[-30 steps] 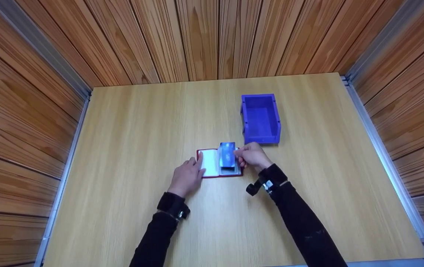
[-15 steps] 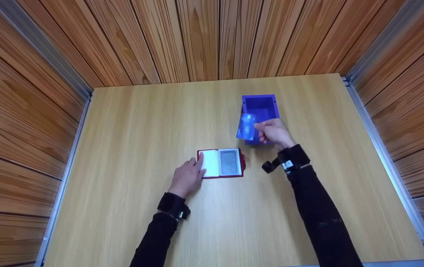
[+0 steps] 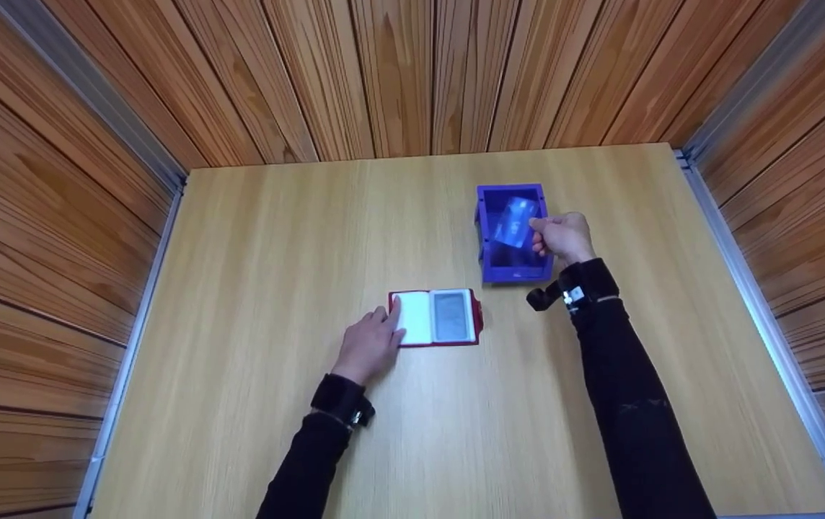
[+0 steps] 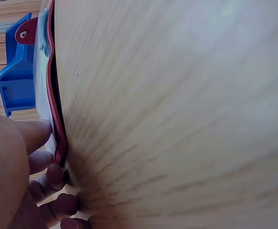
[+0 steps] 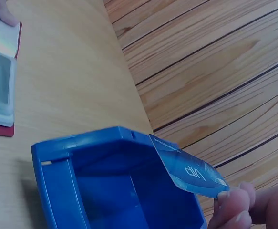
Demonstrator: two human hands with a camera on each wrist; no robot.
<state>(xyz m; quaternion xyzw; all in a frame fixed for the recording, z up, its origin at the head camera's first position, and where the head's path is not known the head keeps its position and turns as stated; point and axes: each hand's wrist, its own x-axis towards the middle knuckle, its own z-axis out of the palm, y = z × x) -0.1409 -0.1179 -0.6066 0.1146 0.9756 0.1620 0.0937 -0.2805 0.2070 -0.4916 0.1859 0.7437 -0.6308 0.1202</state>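
Observation:
My right hand (image 3: 564,234) pinches one edge of a blue card (image 5: 189,167) between thumb and fingertips. The card is held over a blue-purple plastic bin (image 3: 517,274); white letters "VIP" show on it in the right wrist view. An open red card holder (image 3: 479,324) lies flat on the table, with a white page at left and a clear sleeve (image 3: 451,317) at right. My left hand (image 3: 369,344) rests at the holder's left edge, fingertips pressing the white page. In the left wrist view, its other fingers (image 4: 65,205) touch the table beside the red cover.
The wooden table (image 3: 283,238) spreads around the holder and bin. Wood-plank walls (image 3: 412,79) stand at the back and both sides, with grey metal rails (image 3: 751,281) along the table's side edges. The holder's red snap flap (image 4: 26,31) points towards the bin.
My right hand has pulled the blue card from the holder's right sleeve and carried it up and right over the bin. The left hand has stayed on the holder.

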